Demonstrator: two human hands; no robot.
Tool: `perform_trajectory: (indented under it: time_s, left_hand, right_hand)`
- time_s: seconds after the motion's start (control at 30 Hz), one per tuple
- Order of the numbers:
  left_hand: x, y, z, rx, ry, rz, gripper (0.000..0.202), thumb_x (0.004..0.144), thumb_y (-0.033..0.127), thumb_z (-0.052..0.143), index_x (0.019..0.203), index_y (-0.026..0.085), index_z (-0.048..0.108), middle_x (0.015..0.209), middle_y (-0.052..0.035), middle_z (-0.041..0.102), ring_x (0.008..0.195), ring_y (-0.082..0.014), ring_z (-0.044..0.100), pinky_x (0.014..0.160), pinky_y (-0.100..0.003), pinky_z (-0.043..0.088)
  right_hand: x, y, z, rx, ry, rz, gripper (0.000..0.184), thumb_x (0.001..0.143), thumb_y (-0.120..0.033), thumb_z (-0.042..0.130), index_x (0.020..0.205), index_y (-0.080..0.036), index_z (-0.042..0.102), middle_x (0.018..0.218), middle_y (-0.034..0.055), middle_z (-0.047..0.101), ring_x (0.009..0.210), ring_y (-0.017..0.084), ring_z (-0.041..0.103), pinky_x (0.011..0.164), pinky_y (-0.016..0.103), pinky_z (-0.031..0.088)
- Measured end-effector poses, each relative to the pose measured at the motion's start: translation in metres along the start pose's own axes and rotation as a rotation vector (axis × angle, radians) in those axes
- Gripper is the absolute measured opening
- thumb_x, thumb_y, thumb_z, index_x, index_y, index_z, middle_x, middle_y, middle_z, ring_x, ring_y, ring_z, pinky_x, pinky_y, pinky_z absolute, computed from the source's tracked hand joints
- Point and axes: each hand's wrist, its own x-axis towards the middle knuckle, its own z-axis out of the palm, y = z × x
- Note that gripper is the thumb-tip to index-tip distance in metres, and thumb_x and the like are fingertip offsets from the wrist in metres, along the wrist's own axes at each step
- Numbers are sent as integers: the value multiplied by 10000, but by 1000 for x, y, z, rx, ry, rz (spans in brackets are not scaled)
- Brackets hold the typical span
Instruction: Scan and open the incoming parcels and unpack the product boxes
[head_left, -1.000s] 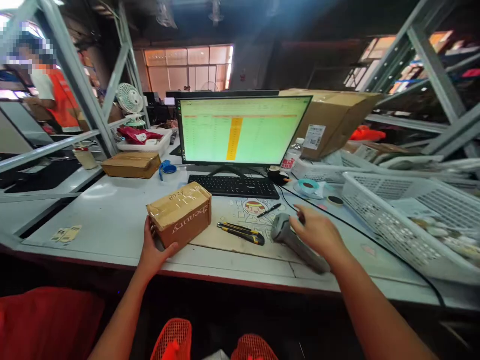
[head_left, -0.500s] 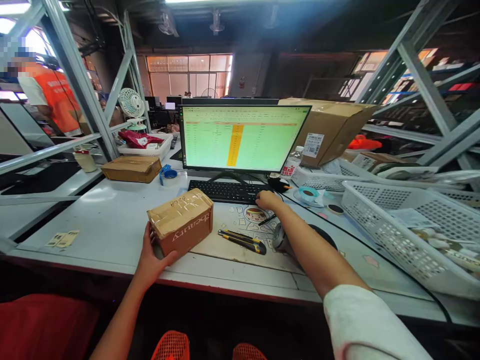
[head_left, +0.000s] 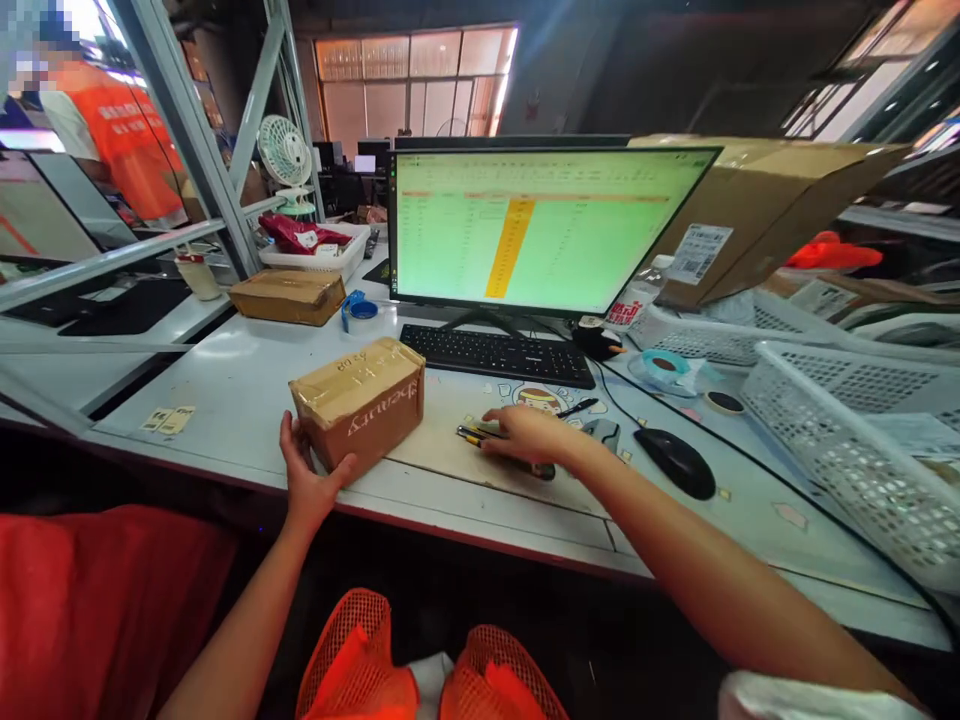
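Observation:
My left hand grips the near left end of a small taped cardboard parcel that rests on the white table. My right hand lies over a yellow and black utility knife on the cardboard mat, fingers curled down onto it. The grey barcode scanner lies just right of that hand, partly hidden by my wrist. A black pen sits beyond the hand.
A monitor and black keyboard stand behind. A black mouse, tape rolls and white baskets fill the right side. A large box stands back right, a flat parcel back left. A person in an orange vest stands far left.
My right hand left the scanner, reached to the keyboard, then came back down onto the utility knife. The left hand stayed on the parcel. My view moved closer.

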Motion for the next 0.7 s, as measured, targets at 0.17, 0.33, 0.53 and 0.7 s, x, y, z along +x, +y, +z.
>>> perform_trajectory:
  time_s: [0.17, 0.33, 0.53, 0.7]
  left_hand:
    - [0, 13, -9, 0, 161, 36, 1108, 791, 496, 829, 1637, 251, 156, 1607, -205, 363, 1492, -305, 431, 1251, -472, 346]
    - [8, 13, -58, 57, 248, 150, 1135, 708, 485, 876, 1599, 218, 225, 1657, -189, 327, 1499, -311, 415, 1253, -472, 346]
    - [18, -2, -95, 82, 291, 266, 1054, 710, 497, 828, 1531, 154, 264, 1600, -167, 420, 1427, -293, 486, 1226, -492, 384]
    - [19, -10, -105, 47, 295, 268, 1146, 682, 574, 803, 1530, 147, 162, 1624, -197, 355, 1477, -316, 427, 1251, -527, 339]
  right_hand:
    - [-54, -19, 35, -8, -74, 33, 399, 944, -331, 580, 1286, -139, 658, 1226, 182, 703, 1117, 335, 675, 954, 422, 535]
    - [-98, 12, 32, 259, 105, 94, 468, 968, -450, 462, 1296, -164, 632, 1283, 156, 701, 1125, 314, 691, 991, 451, 560]
    - [-46, 4, -3, 202, 167, 167, 422, 979, -404, 463, 1289, -168, 623, 1245, 146, 714, 1112, 307, 682, 988, 423, 531]
    - [10, -61, 13, 145, -46, 145, 616, 1011, -501, 478, 1449, -69, 513, 1349, 226, 661, 1187, 362, 656, 1009, 454, 521]
